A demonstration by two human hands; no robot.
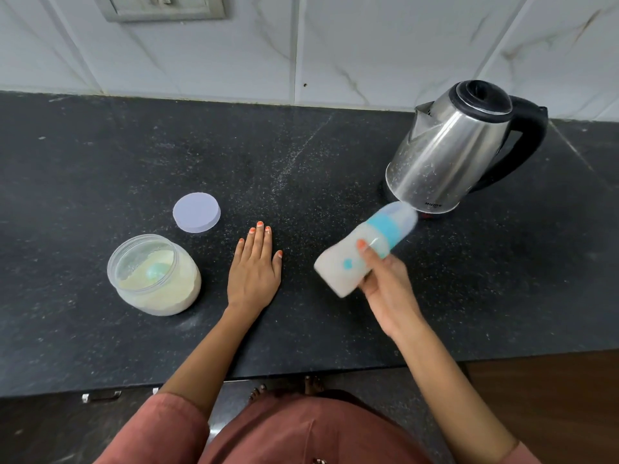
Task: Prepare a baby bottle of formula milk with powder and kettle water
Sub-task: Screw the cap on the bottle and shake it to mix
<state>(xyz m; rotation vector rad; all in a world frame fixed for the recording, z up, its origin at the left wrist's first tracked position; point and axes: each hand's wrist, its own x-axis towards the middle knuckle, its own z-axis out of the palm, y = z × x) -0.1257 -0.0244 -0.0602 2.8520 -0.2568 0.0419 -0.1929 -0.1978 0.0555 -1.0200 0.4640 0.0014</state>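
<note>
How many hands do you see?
2. The left hand lies flat on the counter, right of the jar. The right hand holds the bottle tilted, its cap towards the kettle.

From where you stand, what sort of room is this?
Most likely a home kitchen: a dark stone counter against a tiled wall with a socket plate, an electric kettle standing on the counter, and an open jar of powder.
</note>
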